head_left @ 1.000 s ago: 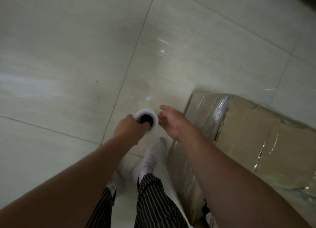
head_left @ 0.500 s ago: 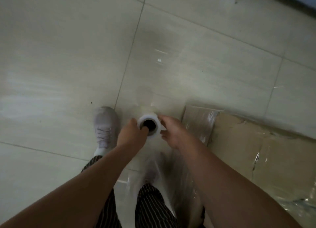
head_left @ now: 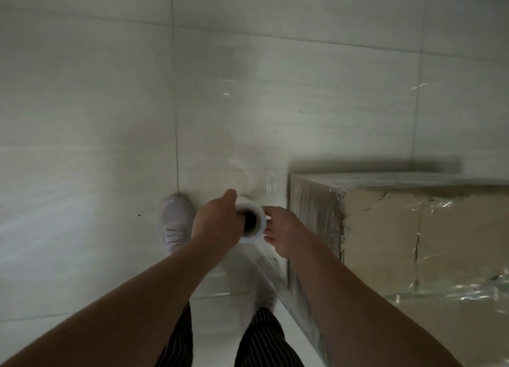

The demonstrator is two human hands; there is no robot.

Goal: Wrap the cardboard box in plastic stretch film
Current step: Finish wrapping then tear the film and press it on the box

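A large cardboard box (head_left: 429, 234) stands on the tiled floor at the right, its near side and left corner covered in shiny clear film. A white roll of stretch film (head_left: 252, 220) is held upright just left of the box's corner, its dark core facing me. My left hand (head_left: 216, 220) grips the roll with fingers in the core. My right hand (head_left: 283, 230) holds the roll's right side. A sheet of film (head_left: 271, 267) runs from the roll down to the box's near side.
Pale floor tiles (head_left: 96, 118) spread to the left and ahead. My left foot in a light shoe (head_left: 176, 220) is planted left of the roll. Striped trouser legs (head_left: 261, 339) fill the bottom centre. The other foot shows dimly through the film.
I have stepped along the box's end; the left foot moved forward. The roll and both hands swung around the corner, and the box now sits squarer in view.
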